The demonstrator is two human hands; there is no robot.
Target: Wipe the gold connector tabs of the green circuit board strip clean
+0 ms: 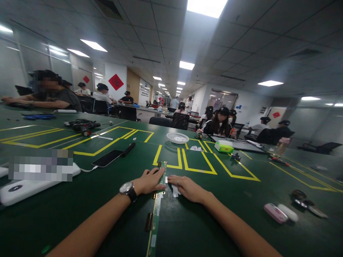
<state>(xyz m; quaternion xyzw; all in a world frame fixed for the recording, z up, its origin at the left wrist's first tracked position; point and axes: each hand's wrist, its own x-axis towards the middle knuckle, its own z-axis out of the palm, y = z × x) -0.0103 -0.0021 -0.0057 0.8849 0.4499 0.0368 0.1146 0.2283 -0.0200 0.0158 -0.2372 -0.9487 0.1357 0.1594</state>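
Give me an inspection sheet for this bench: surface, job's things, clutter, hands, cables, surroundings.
Surface: dark green table with yellow taped boxes.
Job's things: long narrow circuit strip lying lengthwise away from the person; small white piece beside it.
Clutter: black phone, black pen, white power bank, white round fan grille, green tissue box, pink case, keys, power screwdriver.
Hands: left hand, watch on its wrist, rests on the strip; right hand lies flat by the white piece.
Cables: white cable runs from the power bank towards the phone.
Surroundings: open office, ceiling lights, other people seated at neighbouring tables.
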